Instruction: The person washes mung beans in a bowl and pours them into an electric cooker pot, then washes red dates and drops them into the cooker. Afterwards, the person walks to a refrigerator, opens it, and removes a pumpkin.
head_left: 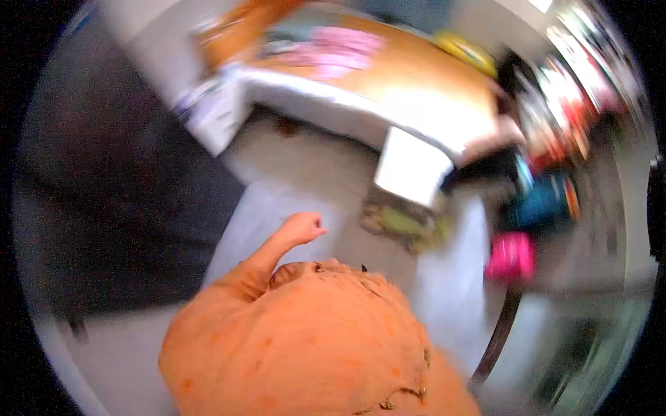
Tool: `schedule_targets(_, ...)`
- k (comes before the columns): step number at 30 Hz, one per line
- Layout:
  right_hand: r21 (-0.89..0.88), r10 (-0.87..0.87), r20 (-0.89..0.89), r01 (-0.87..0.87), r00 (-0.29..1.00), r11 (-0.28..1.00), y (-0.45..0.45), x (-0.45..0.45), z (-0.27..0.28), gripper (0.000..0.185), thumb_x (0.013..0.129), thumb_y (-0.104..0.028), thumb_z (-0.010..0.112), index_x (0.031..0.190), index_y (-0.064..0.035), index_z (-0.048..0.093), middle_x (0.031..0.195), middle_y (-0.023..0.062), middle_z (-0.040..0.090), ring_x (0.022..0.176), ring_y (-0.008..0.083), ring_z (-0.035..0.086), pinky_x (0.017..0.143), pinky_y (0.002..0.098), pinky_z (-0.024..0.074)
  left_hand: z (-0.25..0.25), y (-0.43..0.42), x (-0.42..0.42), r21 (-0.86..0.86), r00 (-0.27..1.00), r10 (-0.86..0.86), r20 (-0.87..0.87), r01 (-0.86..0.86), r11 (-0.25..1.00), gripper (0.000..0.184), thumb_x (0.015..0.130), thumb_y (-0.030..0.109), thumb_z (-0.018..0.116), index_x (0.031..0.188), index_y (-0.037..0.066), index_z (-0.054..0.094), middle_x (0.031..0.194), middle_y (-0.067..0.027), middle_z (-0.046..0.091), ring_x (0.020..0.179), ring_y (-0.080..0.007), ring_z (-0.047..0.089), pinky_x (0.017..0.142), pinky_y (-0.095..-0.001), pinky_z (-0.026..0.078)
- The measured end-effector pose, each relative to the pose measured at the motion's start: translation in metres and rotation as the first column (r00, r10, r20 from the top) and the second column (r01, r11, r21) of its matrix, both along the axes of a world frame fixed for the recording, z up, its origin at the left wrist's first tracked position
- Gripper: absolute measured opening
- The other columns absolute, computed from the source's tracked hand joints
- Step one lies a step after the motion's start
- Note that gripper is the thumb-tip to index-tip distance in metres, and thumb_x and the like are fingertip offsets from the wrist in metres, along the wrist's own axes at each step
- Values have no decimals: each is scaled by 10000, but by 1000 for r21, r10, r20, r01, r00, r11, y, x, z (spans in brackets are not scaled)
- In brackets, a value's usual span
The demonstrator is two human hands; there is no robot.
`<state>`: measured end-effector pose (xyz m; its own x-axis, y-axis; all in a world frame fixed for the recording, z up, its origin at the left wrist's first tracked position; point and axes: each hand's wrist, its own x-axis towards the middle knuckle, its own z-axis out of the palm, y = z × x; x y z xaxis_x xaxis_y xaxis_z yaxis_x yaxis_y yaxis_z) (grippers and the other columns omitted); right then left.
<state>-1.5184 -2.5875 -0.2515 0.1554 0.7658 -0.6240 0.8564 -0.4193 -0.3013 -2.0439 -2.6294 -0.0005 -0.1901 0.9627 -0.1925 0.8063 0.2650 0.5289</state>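
Observation:
My left hand [303, 227] hangs in front of my body, its fingers curled into a loose fist with nothing seen in them. It touches nothing and is nearest to my own orange garment [298, 333] and the floor beyond. No part of my right hand shows. Ahead, a wide orange-brown surface with a white front edge [312, 90] carries a folded-looking pink cloth [340, 50]. A white box-like thing [414, 166] stands before that edge, with a greenish item [402, 223] below it. Motion blur hides finer detail.
A large dark surface [111, 180] fills the left side. At the right lie a bright pink item [511, 256], a blue bag-like thing [544, 201] and a blurred heap of coloured things [562, 104]. A yellow object [465, 54] sits at the back of the orange-brown surface.

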Motion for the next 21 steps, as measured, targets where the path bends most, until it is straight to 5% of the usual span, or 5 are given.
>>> schedule_targets(9,50,535,44,-536,844,843,267,-200,-31,269,768,-270,559,829,-16,622,756,151,615,635,265,581,564,416,438,-6,-173,-49,-83,719,672,-177,-692,717,323,700,350,647,875,84,597,857,-125,617,816,-302,584,673,-420,456)
schedule_targets(13,98,552,25,-551,834,829,280,-295,-35,281,775,-280,567,860,-18,623,799,147,626,640,258,577,560,408,436,2,-287,-88,-108,513,814,-271,-857,504,391,712,319,651,1006,77,563,947,-147,601,908,-313,568,737,-421,456)
schedule_targets(16,125,770,-311,-779,558,615,313,-376,-109,357,797,-332,586,929,0,588,815,106,620,654,181,577,556,324,455,43,-337,-126,-109,391,845,-364,-919,379,435,715,307,646,1065,82,519,968,-153,595,916,-324,565,744,-429,456)
schedule_targets(19,126,720,-247,-715,649,688,214,-462,-49,280,735,-246,670,872,-9,608,680,84,612,583,167,576,517,300,452,56,-373,-184,-25,304,839,-451,-944,329,453,716,304,642,1082,83,494,951,-155,599,889,-332,573,731,-440,458)
schedule_targets(21,155,823,-257,-819,507,553,157,-496,-15,253,700,-212,693,814,-1,611,576,60,582,499,163,548,467,306,435,72,-385,-226,-12,291,809,-511,-944,331,466,729,295,641,1105,80,471,935,-160,602,876,-336,577,710,-450,466)
